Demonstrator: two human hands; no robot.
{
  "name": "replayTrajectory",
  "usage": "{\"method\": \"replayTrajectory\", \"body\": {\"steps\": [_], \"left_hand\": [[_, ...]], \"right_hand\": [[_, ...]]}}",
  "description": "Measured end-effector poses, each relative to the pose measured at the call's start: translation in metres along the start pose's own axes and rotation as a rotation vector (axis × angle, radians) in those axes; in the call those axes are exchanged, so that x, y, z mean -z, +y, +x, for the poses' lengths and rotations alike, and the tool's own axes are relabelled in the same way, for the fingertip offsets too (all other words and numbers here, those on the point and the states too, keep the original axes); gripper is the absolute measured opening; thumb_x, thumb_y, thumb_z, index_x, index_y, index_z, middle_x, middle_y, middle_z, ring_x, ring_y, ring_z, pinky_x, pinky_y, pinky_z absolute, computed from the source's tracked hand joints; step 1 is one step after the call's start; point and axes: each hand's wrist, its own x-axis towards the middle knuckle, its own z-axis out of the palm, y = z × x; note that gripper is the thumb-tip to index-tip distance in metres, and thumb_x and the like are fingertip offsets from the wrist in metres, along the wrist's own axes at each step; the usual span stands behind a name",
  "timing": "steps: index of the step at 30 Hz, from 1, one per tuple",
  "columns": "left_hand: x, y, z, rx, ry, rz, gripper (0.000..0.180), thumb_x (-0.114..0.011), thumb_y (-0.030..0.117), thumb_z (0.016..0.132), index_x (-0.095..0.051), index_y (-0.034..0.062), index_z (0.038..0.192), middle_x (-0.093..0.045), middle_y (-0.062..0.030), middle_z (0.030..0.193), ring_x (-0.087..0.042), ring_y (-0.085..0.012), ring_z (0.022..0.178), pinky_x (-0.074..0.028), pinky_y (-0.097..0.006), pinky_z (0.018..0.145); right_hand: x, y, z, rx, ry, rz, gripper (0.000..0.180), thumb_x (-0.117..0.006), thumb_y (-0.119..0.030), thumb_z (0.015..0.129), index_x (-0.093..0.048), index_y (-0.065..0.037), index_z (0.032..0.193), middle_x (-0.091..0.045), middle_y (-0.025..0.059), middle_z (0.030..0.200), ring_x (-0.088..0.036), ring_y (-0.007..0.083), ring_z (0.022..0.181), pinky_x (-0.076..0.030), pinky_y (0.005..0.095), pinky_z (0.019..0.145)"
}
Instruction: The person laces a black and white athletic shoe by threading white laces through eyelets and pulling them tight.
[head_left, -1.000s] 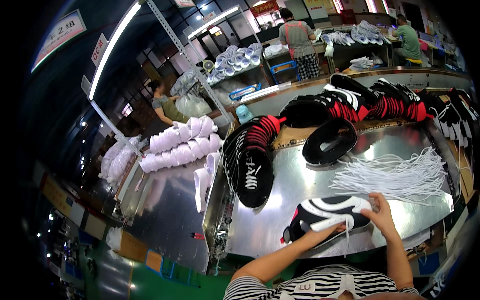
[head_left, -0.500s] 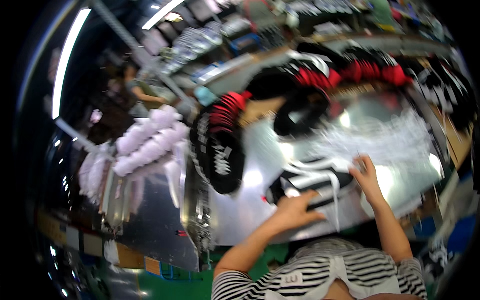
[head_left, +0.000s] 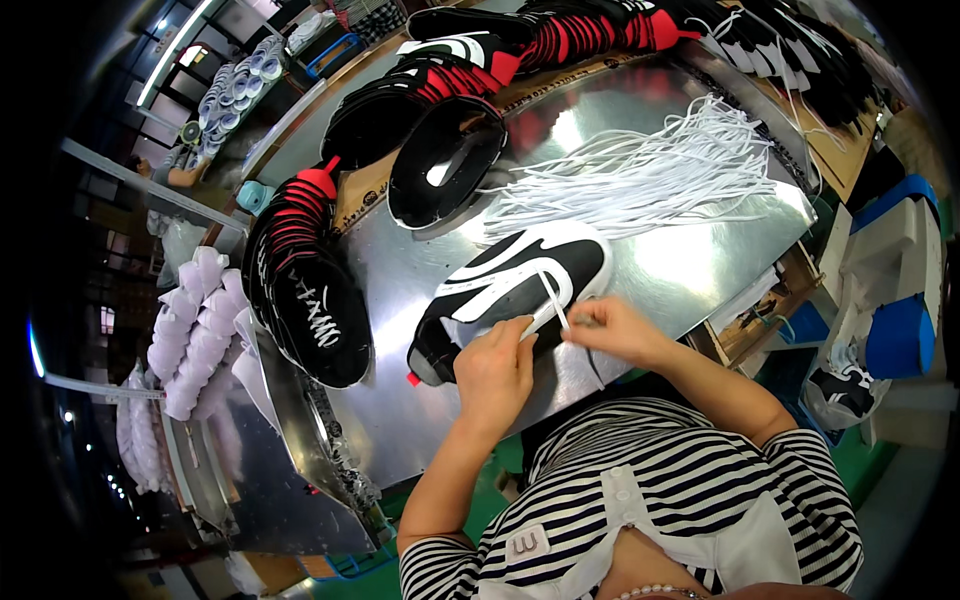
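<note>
A black and white shoe upper (head_left: 500,278) lies on its side on the metal tabletop, its toe toward the upper right and a red tab at its heel. My left hand (head_left: 497,370) is closed on its near edge, by the eyelets, with thumb and fingers together. My right hand (head_left: 618,330) pinches a white shoelace (head_left: 553,295) just to the right of the left hand. One stretch of lace runs up across the upper, and a thin end hangs below the right fingers. The exact eyelet at the fingers is hidden.
Loose white shoelaces (head_left: 640,180) spread behind the upper. A row of nested black and red uppers (head_left: 310,290) curves round the left and far side, with a single black upper (head_left: 447,165) inside it. White stacked pieces (head_left: 200,330) stand farther left; a blue-rimmed bin (head_left: 900,330) is at right.
Both hands have come together at the upper's near edge. My right hand, earlier raised by the toe, now pinches the lace; the left has closed on the upper. The head view has shifted.
</note>
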Motion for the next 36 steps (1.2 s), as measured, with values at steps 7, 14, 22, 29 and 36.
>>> {"method": "replayTrajectory", "body": {"steps": [7,14,22,29,36], "left_hand": [[0.053,-0.018,0.035,0.19,0.214,-0.164,0.017,-0.071,0.005,0.085,-0.067,-0.0024,0.1,-0.069,-0.0069,0.082,-0.06,-0.0103,0.076,-0.048,-0.026,0.07],[0.005,-0.009,0.02,0.204,-0.239,-0.117,0.02,-0.072,0.013,0.084,-0.068,0.0034,0.101,-0.069,-0.0162,0.085,-0.068,-0.0266,0.073,-0.051,-0.033,0.068],[-0.004,0.006,0.022,-0.007,-0.309,0.018,0.018,-0.065,0.019,0.089,-0.067,0.0055,0.101,-0.068,-0.0116,0.088,-0.065,-0.0315,0.073,-0.05,-0.039,0.065],[-0.015,0.024,0.05,-0.065,-0.408,0.178,0.022,-0.061,0.022,0.093,-0.067,0.0027,0.101,-0.067,-0.0113,0.085,-0.065,-0.03,0.072,-0.05,-0.039,0.062],[-0.041,0.02,0.061,0.115,-0.407,0.123,0.023,-0.066,0.027,0.089,-0.07,0.005,0.088,-0.067,-0.0121,0.072,-0.064,-0.0306,0.064,-0.048,-0.037,0.061]], "right_hand": [[0.044,0.03,-0.119,-0.034,-0.246,-0.607,0.02,-0.067,-0.028,0.088,-0.069,-0.008,0.089,-0.063,0.0128,0.073,-0.062,0.0324,0.067,-0.047,0.0404,0.062],[0.049,0.007,-0.113,0.154,0.055,-0.1,0.024,-0.072,-0.02,0.088,-0.061,0.0,0.082,-0.058,0.0042,0.081,-0.051,0.0127,0.069,-0.042,0.0294,0.062],[0.032,-0.035,-0.013,0.089,0.284,0.158,0.016,-0.072,-0.017,0.087,-0.071,-0.003,0.094,-0.06,-0.0038,0.075,-0.049,0.0031,0.068,-0.04,0.0206,0.061],[0.026,-0.027,0.016,0.169,0.392,0.303,0.016,-0.072,-0.017,0.087,-0.071,-0.003,0.095,-0.059,-0.0063,0.073,-0.045,0.0002,0.062,-0.037,0.0181,0.055],[0.025,-0.009,0.033,0.244,0.502,0.349,0.02,-0.07,-0.017,0.089,-0.069,-0.001,0.1,-0.063,-0.0038,0.076,-0.051,0.0013,0.068,-0.041,0.0193,0.058]]}}
